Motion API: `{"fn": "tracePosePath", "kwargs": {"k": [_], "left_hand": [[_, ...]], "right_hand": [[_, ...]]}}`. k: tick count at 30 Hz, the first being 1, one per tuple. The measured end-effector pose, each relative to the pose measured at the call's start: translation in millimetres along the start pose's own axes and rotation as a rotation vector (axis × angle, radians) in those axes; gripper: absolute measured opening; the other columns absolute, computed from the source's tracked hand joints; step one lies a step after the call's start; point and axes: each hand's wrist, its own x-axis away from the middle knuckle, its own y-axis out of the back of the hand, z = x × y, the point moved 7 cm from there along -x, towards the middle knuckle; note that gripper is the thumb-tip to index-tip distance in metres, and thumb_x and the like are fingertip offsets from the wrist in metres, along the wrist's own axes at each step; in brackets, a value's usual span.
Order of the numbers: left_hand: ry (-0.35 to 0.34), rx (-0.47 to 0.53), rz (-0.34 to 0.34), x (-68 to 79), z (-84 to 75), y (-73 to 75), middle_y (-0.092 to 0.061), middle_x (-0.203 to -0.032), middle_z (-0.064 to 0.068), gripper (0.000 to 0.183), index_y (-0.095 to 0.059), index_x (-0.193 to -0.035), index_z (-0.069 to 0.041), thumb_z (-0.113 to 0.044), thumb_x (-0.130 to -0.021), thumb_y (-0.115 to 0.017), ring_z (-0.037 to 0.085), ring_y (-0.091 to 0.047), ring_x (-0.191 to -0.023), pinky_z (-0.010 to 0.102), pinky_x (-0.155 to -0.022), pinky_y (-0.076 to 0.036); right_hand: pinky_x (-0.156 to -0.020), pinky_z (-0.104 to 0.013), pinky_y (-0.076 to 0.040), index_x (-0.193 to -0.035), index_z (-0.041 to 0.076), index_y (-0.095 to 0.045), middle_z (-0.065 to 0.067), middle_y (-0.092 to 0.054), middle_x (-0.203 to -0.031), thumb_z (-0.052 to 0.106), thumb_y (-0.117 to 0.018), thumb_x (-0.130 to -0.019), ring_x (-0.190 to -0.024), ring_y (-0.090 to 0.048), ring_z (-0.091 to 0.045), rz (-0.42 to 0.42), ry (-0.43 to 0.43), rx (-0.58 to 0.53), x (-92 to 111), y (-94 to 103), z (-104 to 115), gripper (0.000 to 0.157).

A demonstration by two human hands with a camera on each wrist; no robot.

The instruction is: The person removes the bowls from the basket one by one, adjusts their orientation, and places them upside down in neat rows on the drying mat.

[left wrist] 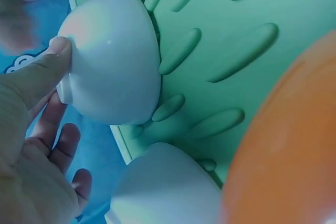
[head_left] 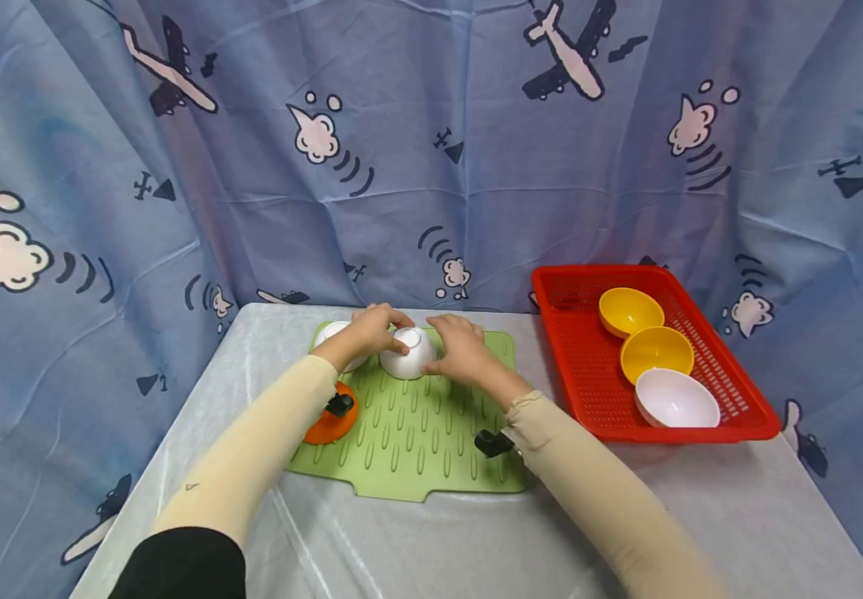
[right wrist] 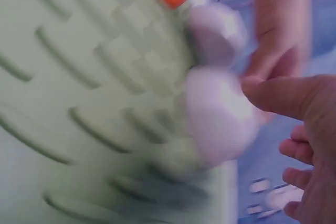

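Observation:
A white bowl (head_left: 407,356) is upside down on the green drying mat (head_left: 401,433), its foot facing up. My left hand (head_left: 373,331) pinches that foot, with the thumb (left wrist: 44,72) on one side, as the left wrist view shows. Just right of the bowl, my right hand (head_left: 464,353) has its thumb and fingers spread; in the left wrist view it is a blur apart from the bowl. Partly behind my left hand sits a second upturned white bowl (head_left: 334,331). An orange bowl (head_left: 335,426) lies nearer, partly covered by my left wrist.
To the right a red plastic basket (head_left: 581,366) holds two yellow bowls (head_left: 656,353) and a white bowl (head_left: 677,399). The mat lies on a table with a pale cover (head_left: 416,549). A blue patterned curtain (head_left: 416,150) hangs behind the table.

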Motion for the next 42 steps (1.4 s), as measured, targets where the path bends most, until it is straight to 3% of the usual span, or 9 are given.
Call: {"fn": "tracePosePath", "kwargs": {"k": [4,8,13,18,22,29,35,42], "left_hand": [[0.010,0.029,-0.024,1.6,0.8,0.4,-0.062,-0.128,0.003,0.051,-0.071,-0.131,-0.023,-0.031,-0.083,-0.086,0.029,-0.047,-0.123,0.057,-0.108,-0.025],[0.016,0.050,-0.035,3.1,0.8,-1.0,-0.062,-0.129,0.005,0.052,-0.072,-0.131,-0.023,-0.030,-0.082,-0.087,0.030,-0.046,-0.124,0.055,-0.107,-0.024],[0.023,0.090,-0.053,5.7,2.9,-2.3,-0.064,-0.128,0.003,0.053,-0.072,-0.130,-0.022,-0.029,-0.080,-0.088,0.029,-0.047,-0.126,0.054,-0.110,-0.022],[0.038,0.143,-0.082,8.9,6.4,-3.1,-0.065,-0.124,0.000,0.054,-0.072,-0.130,-0.023,-0.029,-0.079,-0.090,0.027,-0.051,-0.122,0.054,-0.111,-0.022],[0.039,0.169,-0.094,11.5,6.8,-3.3,-0.066,-0.125,-0.001,0.055,-0.072,-0.131,-0.023,-0.028,-0.079,-0.090,0.027,-0.052,-0.124,0.055,-0.112,-0.021],[0.040,0.168,-0.104,14.8,3.8,-0.7,-0.067,-0.127,0.001,0.054,-0.072,-0.131,-0.022,-0.027,-0.079,-0.089,0.030,-0.049,-0.129,0.058,-0.114,-0.019],[0.041,0.149,-0.102,16.6,1.1,0.6,-0.067,-0.128,0.001,0.054,-0.072,-0.131,-0.022,-0.027,-0.079,-0.089,0.030,-0.049,-0.130,0.060,-0.114,-0.019],[0.044,0.146,-0.104,16.0,0.4,-0.7,-0.067,-0.131,0.002,0.055,-0.072,-0.131,-0.022,-0.028,-0.080,-0.089,0.031,-0.048,-0.133,0.063,-0.115,-0.017]], "right_hand": [[-0.117,-0.060,-0.023,-0.155,0.010,-0.044,-0.014,-0.045,-0.156,0.035,-0.089,-0.079,-0.147,-0.034,-0.036,-0.021,0.121,0.023,25,55.6,19,0.092],[-0.116,-0.061,-0.023,-0.153,0.009,-0.047,-0.015,-0.046,-0.154,0.032,-0.089,-0.079,-0.144,-0.036,-0.036,-0.056,0.208,0.040,58,109.6,15,0.088],[-0.114,-0.065,-0.023,-0.149,0.006,-0.050,-0.017,-0.049,-0.151,0.026,-0.091,-0.078,-0.143,-0.037,-0.039,-0.111,0.242,0.058,96,159.8,-19,0.084],[-0.113,-0.070,-0.022,-0.149,0.010,-0.050,-0.017,-0.046,-0.153,0.027,-0.090,-0.079,-0.144,-0.033,-0.041,-0.086,0.148,0.021,131,188.8,-70,0.083],[-0.111,-0.071,-0.021,-0.148,0.012,-0.052,-0.018,-0.046,-0.152,0.027,-0.090,-0.077,-0.142,-0.033,-0.041,-0.075,0.092,-0.015,153,200.1,-112,0.082],[-0.098,-0.072,-0.035,-0.143,0.007,-0.055,-0.022,-0.052,-0.145,0.030,-0.093,-0.073,-0.129,-0.042,-0.045,-0.030,0.042,0.029,180,200.6,-175,0.082],[-0.098,-0.077,-0.030,-0.140,0.005,-0.058,-0.025,-0.056,-0.140,0.036,-0.094,-0.069,-0.129,-0.040,-0.049,0.061,-0.031,0.079,200,188.8,-212,0.086],[-0.096,-0.075,-0.027,-0.141,0.007,-0.057,-0.028,-0.052,-0.142,0.039,-0.093,-0.069,-0.128,-0.034,-0.054,0.160,-0.114,0.104,209,173.9,-241,0.087]]}}
